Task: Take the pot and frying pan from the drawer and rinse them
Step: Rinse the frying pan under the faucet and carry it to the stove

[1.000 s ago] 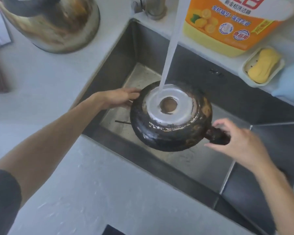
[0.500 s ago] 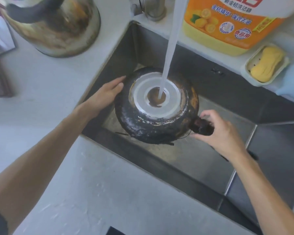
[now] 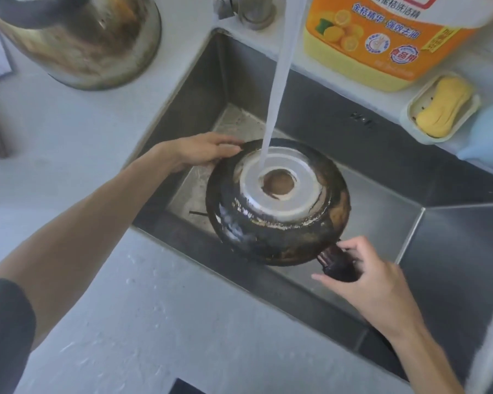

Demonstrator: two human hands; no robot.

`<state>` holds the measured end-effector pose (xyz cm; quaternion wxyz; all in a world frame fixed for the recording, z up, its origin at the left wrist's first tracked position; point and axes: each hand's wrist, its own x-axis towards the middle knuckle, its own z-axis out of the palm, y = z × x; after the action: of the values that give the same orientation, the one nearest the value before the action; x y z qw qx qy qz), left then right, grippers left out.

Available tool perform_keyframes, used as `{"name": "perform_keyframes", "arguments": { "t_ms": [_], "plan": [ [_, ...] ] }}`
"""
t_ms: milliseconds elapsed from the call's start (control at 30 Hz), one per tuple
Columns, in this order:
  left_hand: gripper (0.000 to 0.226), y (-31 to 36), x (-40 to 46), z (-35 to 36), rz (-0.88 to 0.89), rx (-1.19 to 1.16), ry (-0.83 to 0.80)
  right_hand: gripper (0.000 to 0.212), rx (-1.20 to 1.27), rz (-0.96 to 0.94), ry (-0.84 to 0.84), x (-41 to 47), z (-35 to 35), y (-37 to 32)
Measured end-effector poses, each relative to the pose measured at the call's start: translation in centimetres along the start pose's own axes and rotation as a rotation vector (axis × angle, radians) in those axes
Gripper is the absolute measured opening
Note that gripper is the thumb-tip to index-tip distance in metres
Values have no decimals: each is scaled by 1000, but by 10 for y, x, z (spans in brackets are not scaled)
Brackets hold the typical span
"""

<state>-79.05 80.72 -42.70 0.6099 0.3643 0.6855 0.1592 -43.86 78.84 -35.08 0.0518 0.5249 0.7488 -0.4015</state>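
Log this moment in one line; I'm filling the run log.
rinse | pan upturned under water | left hand on rim | right hand grips handle

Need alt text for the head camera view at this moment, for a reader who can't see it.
A person holds a blackened frying pan upside down over a steel sink, tap water hitting its base. The left hand steadies the rim; the right hand grips the handle. A kettle, detergent bottle and soap dish stand nearby.

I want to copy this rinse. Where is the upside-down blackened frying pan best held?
Hold the blackened round frying pan by its dark stub handle, coming from the near right as the right hand does; the left hand steadies the far rim.
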Motion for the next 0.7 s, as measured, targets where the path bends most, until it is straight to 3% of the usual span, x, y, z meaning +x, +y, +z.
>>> {"name": "perform_keyframes", "arguments": {
  "t_ms": [133,200,367,467,533,700],
  "plan": [
    [47,-27,-27,14,67,-194,-92,55,-453,-227,29,15,-37,5],
    [41,-37,-42,17,84,-239,-89,53,-530,-311,63,30,-50,6],
    [39,-52,-69,24,176,-288,53,52,-280,-316,113,77,-53,8],
    [31,-41,-79,16,170,-316,315,47,-44,-255,26,104,-30,18],
    [44,-31,-80,4,119,-269,429,41,36,-209,-46,115,-11,26],
    [42,21,-72,-19,77,-65,469,33,115,-140,-156,100,27,30]
  ]
}}
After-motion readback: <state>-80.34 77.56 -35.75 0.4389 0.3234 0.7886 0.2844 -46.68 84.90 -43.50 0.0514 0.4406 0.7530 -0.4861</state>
